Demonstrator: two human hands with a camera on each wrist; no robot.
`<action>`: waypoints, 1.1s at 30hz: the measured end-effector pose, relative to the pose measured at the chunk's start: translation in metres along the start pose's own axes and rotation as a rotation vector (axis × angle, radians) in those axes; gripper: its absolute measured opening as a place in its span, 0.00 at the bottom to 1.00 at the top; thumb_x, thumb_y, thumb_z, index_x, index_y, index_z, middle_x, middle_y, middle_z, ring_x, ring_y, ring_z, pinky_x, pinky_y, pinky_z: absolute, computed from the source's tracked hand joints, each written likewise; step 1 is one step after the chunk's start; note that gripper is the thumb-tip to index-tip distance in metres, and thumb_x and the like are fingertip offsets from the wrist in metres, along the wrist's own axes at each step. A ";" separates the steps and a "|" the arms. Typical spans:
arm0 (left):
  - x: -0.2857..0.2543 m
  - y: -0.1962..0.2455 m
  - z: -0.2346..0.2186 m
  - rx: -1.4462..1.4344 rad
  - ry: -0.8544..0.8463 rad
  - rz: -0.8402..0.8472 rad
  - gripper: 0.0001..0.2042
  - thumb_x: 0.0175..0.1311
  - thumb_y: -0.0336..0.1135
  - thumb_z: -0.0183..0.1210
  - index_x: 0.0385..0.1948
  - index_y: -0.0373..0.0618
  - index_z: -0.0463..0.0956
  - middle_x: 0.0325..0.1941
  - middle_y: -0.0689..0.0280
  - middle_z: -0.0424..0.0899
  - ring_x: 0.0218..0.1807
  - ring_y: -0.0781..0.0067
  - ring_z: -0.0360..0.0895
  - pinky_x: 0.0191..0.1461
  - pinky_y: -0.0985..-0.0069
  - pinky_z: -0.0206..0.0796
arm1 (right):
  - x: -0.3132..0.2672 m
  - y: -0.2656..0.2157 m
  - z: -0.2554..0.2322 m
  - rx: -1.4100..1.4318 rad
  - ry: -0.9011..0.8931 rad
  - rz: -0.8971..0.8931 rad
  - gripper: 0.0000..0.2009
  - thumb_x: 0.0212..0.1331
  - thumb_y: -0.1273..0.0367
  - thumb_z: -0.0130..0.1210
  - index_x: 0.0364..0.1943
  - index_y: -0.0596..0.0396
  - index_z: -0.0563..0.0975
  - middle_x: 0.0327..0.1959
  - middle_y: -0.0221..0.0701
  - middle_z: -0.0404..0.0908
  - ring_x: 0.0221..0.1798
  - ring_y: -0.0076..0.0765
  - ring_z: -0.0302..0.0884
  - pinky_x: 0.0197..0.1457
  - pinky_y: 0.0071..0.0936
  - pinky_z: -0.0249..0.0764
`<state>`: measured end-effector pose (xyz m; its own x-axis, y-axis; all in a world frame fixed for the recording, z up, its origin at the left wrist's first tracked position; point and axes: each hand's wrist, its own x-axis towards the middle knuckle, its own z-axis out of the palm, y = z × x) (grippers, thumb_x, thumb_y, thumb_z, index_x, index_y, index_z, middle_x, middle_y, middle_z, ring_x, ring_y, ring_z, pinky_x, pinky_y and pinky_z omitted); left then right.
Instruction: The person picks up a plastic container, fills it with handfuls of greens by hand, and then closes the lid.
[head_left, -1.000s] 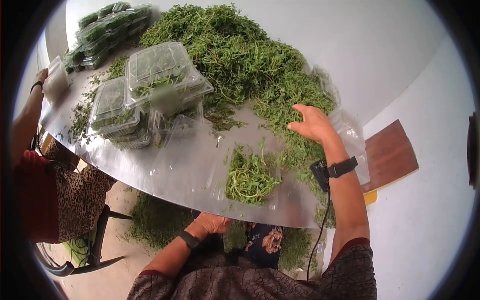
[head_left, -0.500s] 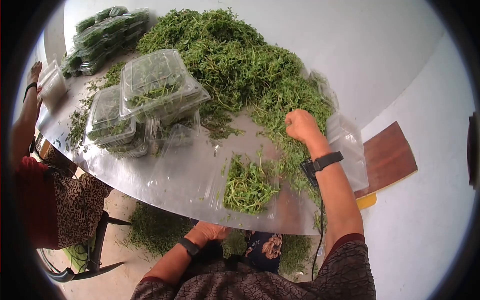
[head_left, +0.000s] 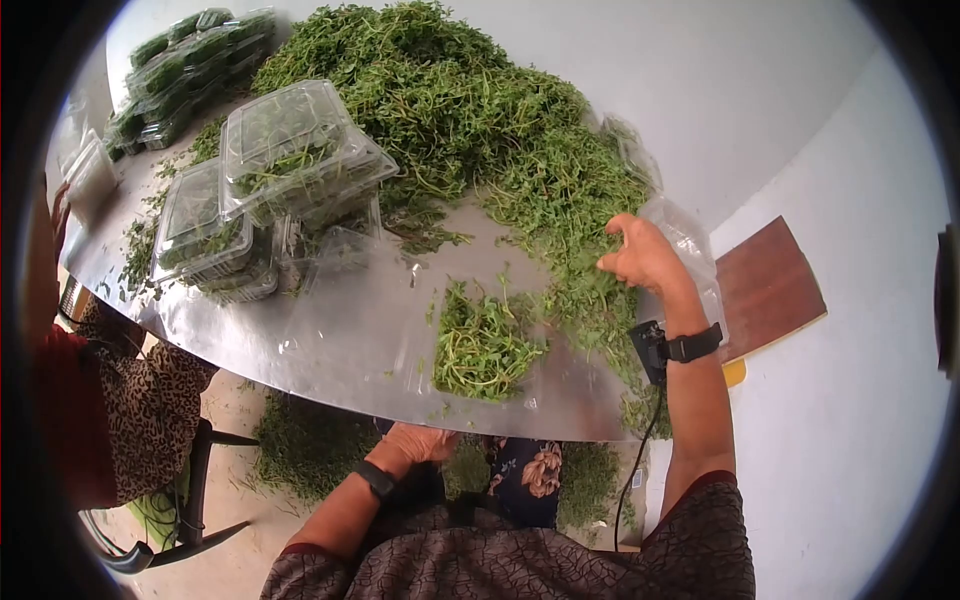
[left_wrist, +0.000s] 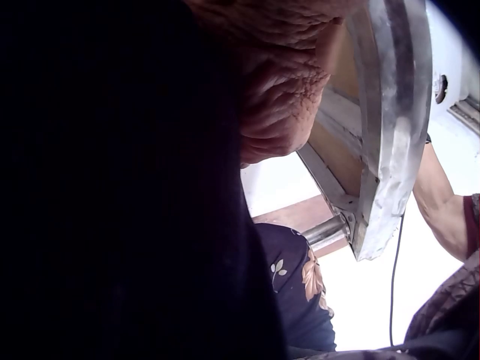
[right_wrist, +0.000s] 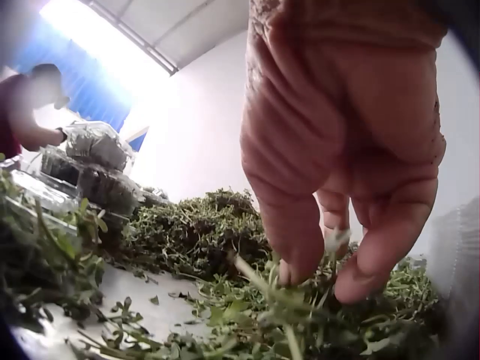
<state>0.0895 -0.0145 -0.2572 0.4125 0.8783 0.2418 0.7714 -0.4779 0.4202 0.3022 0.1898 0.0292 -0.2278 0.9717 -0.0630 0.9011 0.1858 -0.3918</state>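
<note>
My right hand (head_left: 648, 258) hangs over the right end of a big heap of leafy green sprigs (head_left: 430, 110), thumb and fingers apart. In the right wrist view its fingertips (right_wrist: 352, 289) point down among the stems and leaves. Nearer me, a portion of greens (head_left: 485, 345) fills a clear plastic box, its transparent lid (head_left: 350, 320) folded open toward the left. My left hand (head_left: 420, 442) is low by my lap at the table's front edge; its fingers are largely hidden there and in the dark left wrist view.
Filled clamshell boxes (head_left: 300, 150) are stacked left of centre, with more packed boxes (head_left: 190, 70) at the far left. Another person's arm (head_left: 60, 215) is beside a stack of clear plastic (head_left: 92, 180). Clear empty boxes (head_left: 690, 240) and a brown board (head_left: 770, 290) lie right.
My right hand was spread, then curled in over the greens, and has now spread again, slightly farther right. The left hand stays by my lap. The other person's hand has moved down.
</note>
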 end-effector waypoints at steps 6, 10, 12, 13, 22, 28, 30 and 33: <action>-0.002 -0.002 0.000 -0.010 -0.003 0.005 0.13 0.53 0.39 0.55 0.41 0.54 0.78 0.37 0.62 0.82 0.40 0.52 0.78 0.44 0.56 0.69 | -0.004 -0.007 0.016 -0.210 -0.099 0.102 0.39 0.45 0.59 0.68 0.63 0.62 0.68 0.44 0.46 0.82 0.40 0.43 0.83 0.45 0.33 0.77; -0.003 -0.005 0.005 -0.010 0.020 0.008 0.13 0.54 0.40 0.55 0.42 0.54 0.77 0.40 0.61 0.82 0.43 0.52 0.78 0.47 0.56 0.69 | -0.003 -0.005 0.025 -0.354 -0.083 0.017 0.30 0.44 0.61 0.67 0.54 0.58 0.76 0.44 0.44 0.83 0.41 0.47 0.83 0.45 0.37 0.77; -0.003 -0.006 0.005 -0.012 0.009 0.006 0.14 0.55 0.40 0.55 0.43 0.54 0.77 0.41 0.61 0.82 0.44 0.52 0.78 0.48 0.55 0.69 | -0.003 -0.001 0.028 -0.333 -0.083 0.011 0.23 0.43 0.64 0.66 0.48 0.56 0.80 0.41 0.45 0.83 0.40 0.49 0.83 0.44 0.39 0.77; -0.003 -0.006 0.005 -0.013 0.000 0.006 0.14 0.55 0.40 0.55 0.44 0.55 0.77 0.42 0.60 0.81 0.44 0.51 0.78 0.49 0.55 0.68 | 0.001 0.006 0.033 -0.370 -0.036 -0.046 0.17 0.43 0.68 0.63 0.41 0.56 0.81 0.37 0.47 0.82 0.40 0.50 0.83 0.44 0.39 0.77; -0.001 0.000 -0.006 -0.015 -0.046 -0.023 0.14 0.58 0.40 0.54 0.45 0.51 0.76 0.43 0.58 0.81 0.46 0.50 0.77 0.51 0.55 0.67 | -0.022 0.003 0.011 0.042 0.052 -0.075 0.09 0.44 0.76 0.55 0.32 0.62 0.79 0.19 0.38 0.76 0.20 0.36 0.76 0.25 0.33 0.73; 0.000 -0.001 -0.002 -0.023 -0.013 0.005 0.15 0.58 0.40 0.55 0.46 0.51 0.76 0.41 0.58 0.81 0.45 0.49 0.77 0.50 0.55 0.68 | -0.063 -0.045 -0.014 0.374 -0.009 -0.137 0.12 0.47 0.76 0.54 0.38 0.65 0.79 0.18 0.26 0.74 0.16 0.17 0.69 0.17 0.18 0.68; 0.002 0.001 -0.003 0.007 -0.034 -0.002 0.15 0.57 0.40 0.55 0.46 0.51 0.76 0.41 0.59 0.81 0.45 0.50 0.77 0.50 0.55 0.68 | -0.072 -0.059 -0.011 0.459 -0.070 -0.201 0.12 0.51 0.74 0.57 0.40 0.66 0.78 0.19 0.27 0.75 0.18 0.17 0.70 0.18 0.18 0.68; -0.001 -0.001 0.004 0.064 -0.041 -0.006 0.14 0.57 0.40 0.56 0.45 0.51 0.75 0.41 0.58 0.80 0.45 0.50 0.77 0.51 0.54 0.68 | -0.080 -0.074 -0.001 0.512 -0.181 -0.249 0.14 0.55 0.72 0.59 0.44 0.66 0.78 0.21 0.29 0.78 0.21 0.17 0.73 0.21 0.17 0.70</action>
<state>0.0901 -0.0147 -0.2615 0.4262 0.8816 0.2028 0.8027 -0.4719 0.3646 0.2538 0.0982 0.0641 -0.5091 0.8593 -0.0500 0.5299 0.2671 -0.8049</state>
